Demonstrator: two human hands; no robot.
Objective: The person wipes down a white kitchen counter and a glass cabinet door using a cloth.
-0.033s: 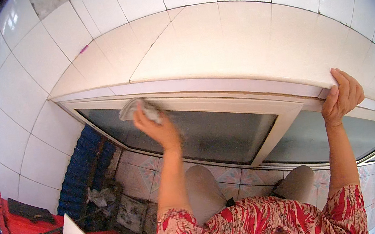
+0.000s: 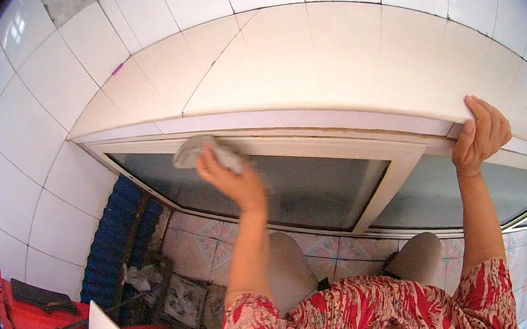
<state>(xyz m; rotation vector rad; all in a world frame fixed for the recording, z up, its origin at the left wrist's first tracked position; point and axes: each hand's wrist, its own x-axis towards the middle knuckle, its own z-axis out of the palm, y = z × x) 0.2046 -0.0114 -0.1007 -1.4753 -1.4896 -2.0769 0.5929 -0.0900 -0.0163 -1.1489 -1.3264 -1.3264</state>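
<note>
**Limp grey cloth (image 2: 190,151), best held by its bunched middle**

My left hand (image 2: 239,184) is clamped on the cloth, fingers pressed over its folds, though blur hides how the thumb sits; the cloth lies against the pale top rail (image 2: 314,147), toward the rail's left end, its lower part lapping over the upper edge of the dark glass pane (image 2: 320,187); I judge it light and soft, with no weight to brace for and nothing in it to break; whether it is damp I cannot tell, but wet it would likely slide more easily on these smooth faces; the hold I would trust is flat fingers over the thick folds, since a pinch at one corner would probably let the rest flop and trail; the glass looks the brittle, slippery neighbour, fit for only a light push, while the rail seems stiff enough for more; my right hand (image 2: 483,135) rests at the front edge of the countertop (image 2: 330,62), fingers bent, well apart from the cloth; I cannot tell whether it grips or merely leans.
</note>
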